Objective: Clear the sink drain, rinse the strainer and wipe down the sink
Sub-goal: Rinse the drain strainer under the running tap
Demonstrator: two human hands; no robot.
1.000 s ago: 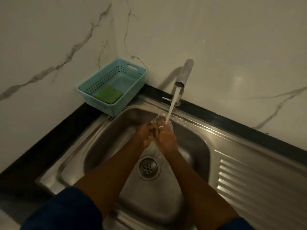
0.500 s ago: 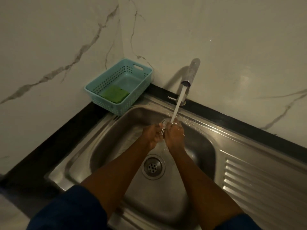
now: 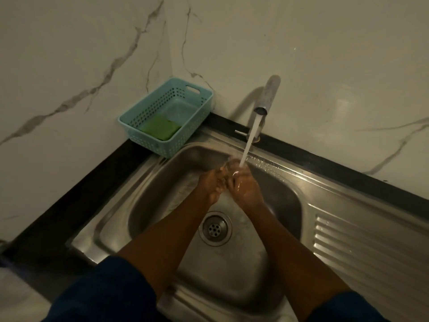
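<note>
Since a second ago the hands have hardly shifted; they stay pressed together under the running stream (image 3: 248, 140) from the tap (image 3: 268, 94). The left hand (image 3: 210, 185) and right hand (image 3: 246, 189) are curled around something small and glinting, probably the strainer (image 3: 228, 164), though blur hides it; how tightly each hand closes cannot be told. They hover above the open drain (image 3: 215, 228) in the steel sink (image 3: 144, 182). Rinsing well likely means turning the piece so water runs through its holes, held firmly against slipping. Its axis and facing cannot be read. A green sponge (image 3: 160, 127) lies in the teal basket (image 3: 199, 112).
</note>
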